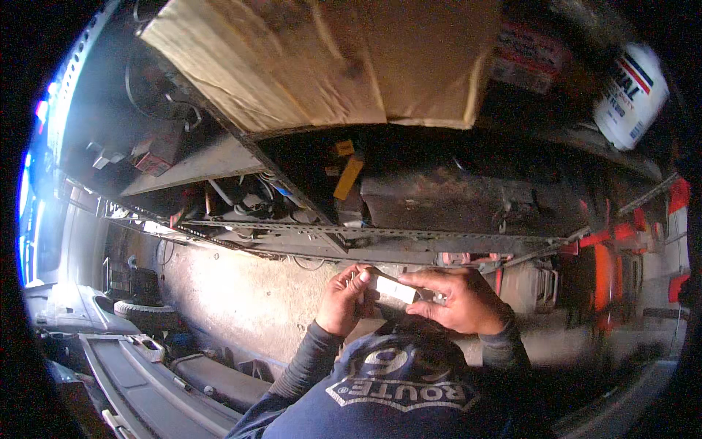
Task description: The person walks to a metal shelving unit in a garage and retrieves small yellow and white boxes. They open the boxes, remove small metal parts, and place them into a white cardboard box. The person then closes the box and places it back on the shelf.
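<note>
In front of my chest, both hands hold a small box (pixel 395 290) with a white face and dark sides. My left hand (pixel 339 303) is closed around its left end, the thumb on top; something thin and shiny shows by the fingertips, too small to name. My right hand (pixel 463 301) grips the other end, the forefinger along the far edge and the thumb along the near one. A small shiny bit (pixel 439 297) shows between that thumb and forefinger; I cannot make out what it is. The box's underside is hidden.
Just beyond my hands runs a metal shelf edge (pixel 439 234) with holes. A large cardboard box (pixel 314 66) sits above, a white bottle (pixel 630 99) at the upper right. Small yellow boxes (pixel 349 178) lie on the lower shelf. A tyre (pixel 146 311) and grey panels (pixel 139 380) are at left.
</note>
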A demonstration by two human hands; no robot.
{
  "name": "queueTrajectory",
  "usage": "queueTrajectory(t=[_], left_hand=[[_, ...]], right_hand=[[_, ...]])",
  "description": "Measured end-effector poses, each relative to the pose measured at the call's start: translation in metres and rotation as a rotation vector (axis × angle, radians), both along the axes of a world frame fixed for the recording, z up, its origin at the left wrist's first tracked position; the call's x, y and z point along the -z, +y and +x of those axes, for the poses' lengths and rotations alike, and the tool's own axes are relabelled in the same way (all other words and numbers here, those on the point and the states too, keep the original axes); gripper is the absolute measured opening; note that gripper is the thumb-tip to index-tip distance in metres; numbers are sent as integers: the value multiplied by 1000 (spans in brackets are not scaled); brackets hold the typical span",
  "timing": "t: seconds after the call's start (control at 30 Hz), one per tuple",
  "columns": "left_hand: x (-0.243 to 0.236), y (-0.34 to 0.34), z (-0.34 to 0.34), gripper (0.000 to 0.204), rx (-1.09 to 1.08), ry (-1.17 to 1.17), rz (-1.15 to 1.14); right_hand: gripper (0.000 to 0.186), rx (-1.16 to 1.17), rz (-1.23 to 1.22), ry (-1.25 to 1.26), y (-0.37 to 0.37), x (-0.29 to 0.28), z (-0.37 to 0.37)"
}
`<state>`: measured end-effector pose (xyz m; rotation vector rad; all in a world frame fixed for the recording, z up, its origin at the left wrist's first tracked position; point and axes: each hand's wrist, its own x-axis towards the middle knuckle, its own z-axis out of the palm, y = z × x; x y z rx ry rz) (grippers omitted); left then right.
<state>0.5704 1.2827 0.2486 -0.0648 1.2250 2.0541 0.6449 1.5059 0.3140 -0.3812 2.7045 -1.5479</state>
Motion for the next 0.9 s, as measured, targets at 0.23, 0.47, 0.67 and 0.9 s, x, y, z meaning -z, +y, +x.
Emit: queueTrajectory(t=[0.23,0.47,0.67,0.9], left_hand=[[23,12,6,30,161,-53,-36],[47,34,25,29,-81,-81,-119],[43,34,35,25,-101,-84,-84],[39,50,44,26,-221,-230,-33]], right_hand=[[27,-81,-549,-230,23,30,14],[24,462,-280,9,11,29,35],[23,342,240,232,6,27,51],[20,473,393,388,-10,65,52]])
